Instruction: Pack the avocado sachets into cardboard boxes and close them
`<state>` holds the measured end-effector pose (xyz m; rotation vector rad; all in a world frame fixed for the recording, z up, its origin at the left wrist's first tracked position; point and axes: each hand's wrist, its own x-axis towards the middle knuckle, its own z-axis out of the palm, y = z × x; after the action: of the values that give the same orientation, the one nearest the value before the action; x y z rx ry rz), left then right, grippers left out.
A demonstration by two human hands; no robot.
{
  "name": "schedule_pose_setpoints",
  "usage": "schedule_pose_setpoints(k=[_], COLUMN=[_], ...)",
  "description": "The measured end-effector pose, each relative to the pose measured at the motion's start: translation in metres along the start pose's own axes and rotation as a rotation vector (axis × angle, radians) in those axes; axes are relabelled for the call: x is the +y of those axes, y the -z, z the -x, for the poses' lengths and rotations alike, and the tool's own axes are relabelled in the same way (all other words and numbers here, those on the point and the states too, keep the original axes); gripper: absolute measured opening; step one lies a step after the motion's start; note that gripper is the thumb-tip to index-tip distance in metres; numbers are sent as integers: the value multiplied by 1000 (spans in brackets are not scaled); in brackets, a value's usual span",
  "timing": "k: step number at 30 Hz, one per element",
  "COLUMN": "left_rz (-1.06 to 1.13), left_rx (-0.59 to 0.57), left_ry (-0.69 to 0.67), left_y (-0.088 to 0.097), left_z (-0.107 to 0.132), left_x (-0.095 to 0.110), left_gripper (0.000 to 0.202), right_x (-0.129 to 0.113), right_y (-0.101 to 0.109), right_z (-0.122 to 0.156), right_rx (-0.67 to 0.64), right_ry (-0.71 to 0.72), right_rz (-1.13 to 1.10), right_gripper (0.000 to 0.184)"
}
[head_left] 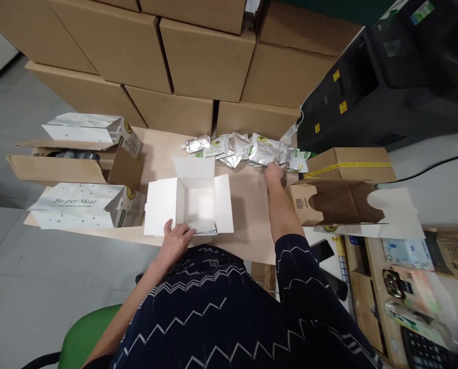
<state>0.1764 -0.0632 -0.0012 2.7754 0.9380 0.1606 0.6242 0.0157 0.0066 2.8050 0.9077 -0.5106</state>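
An open white box [163, 202] sits on the wooden table [247, 215] in front of me, its flaps spread and a silver pouch [203, 227] lying inside at the near wall. My left hand [176, 240] rests on the box's near edge, fingers curled over the rim by that pouch. My right hand [274, 172] reaches out to a pile of silver pouches [247, 148] at the table's far side and closes on one pouch [265, 154] at the pile's near edge.
Two white "Super Meal" cartons [86, 205] and an open brown carton [59, 166] lie at the left. An open brown carton [340, 202] stands right of my right arm. Stacked brown cartons [198, 61] line the back. Black equipment [386, 77] stands at the right.
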Motion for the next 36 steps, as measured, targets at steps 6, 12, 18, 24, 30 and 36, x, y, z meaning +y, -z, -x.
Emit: schedule_pose_setpoints(k=[6,12,18,24,30,36], left_rz=[-23,-26,22,20,-11,-18], left_rx=[-27,-38,-28,-9,8,40], left_ry=[-21,-57,-63,-49,-32,-18], left_y=[0,2,2,0,-2,-3], left_z=[0,-1,2,11,17,17], left_x=[-1,-3,-3,-2,3,4], left_gripper=[29,32,29,25,26,23], right_x=[7,36,7,-52,-74,-94], right_y=[8,48,46,-20,-58,-65], right_z=[66,172,253,268,265,257], right_rx=[141,512,473,-79,-364,-476], right_ry=[125,477,802,975,1097,1119], right_rz=[-148,-398,-625,-198,146,258], right_gripper=[43,43,33,35,27,29])
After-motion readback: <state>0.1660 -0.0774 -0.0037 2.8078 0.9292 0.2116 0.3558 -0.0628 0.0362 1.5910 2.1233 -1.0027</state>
